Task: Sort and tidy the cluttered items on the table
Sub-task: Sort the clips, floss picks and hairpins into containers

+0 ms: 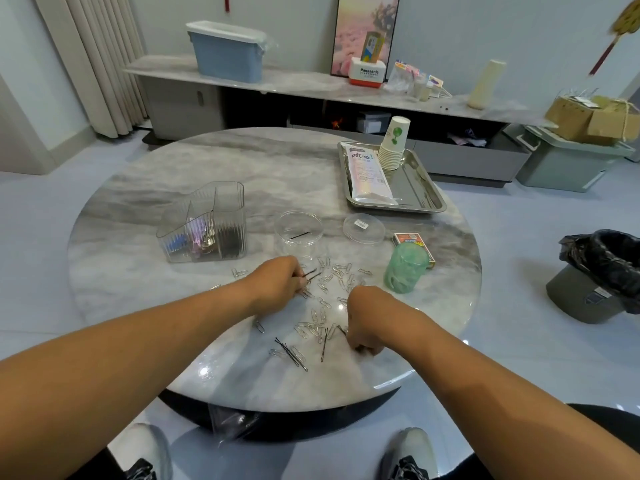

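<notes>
— Dozens of silvery paper clips (332,282) lie scattered over the near half of the round marble-patterned table (145,188), with a few black hairpins (291,353) mixed in near the front edge.

— What stands around them?

— Behind the scatter, a clear round jar (298,233) with one hairpin inside, its flat clear lid (363,228) just beside it to the right. Left of the jar is a ribbed clear plastic organizer (204,226) with compartments holding small metal things. To the right stands a translucent green cup (406,268), touching a small card box (410,241) behind it. Farther back, a steel tray (424,192) carries a stack of paper cups (393,147) and a long white packet (369,174).

— And the hands?

— The left hand (277,284) is curled, fingers pinching a small bunch of black hairpins just in front of the jar. The right hand (363,318) is knuckles-up on the table among the clips, fingers tucked under; whether it grips anything, I cannot tell.

— Anything off the table?

— A bin with a black liner (602,271) on the floor at right.
</notes>
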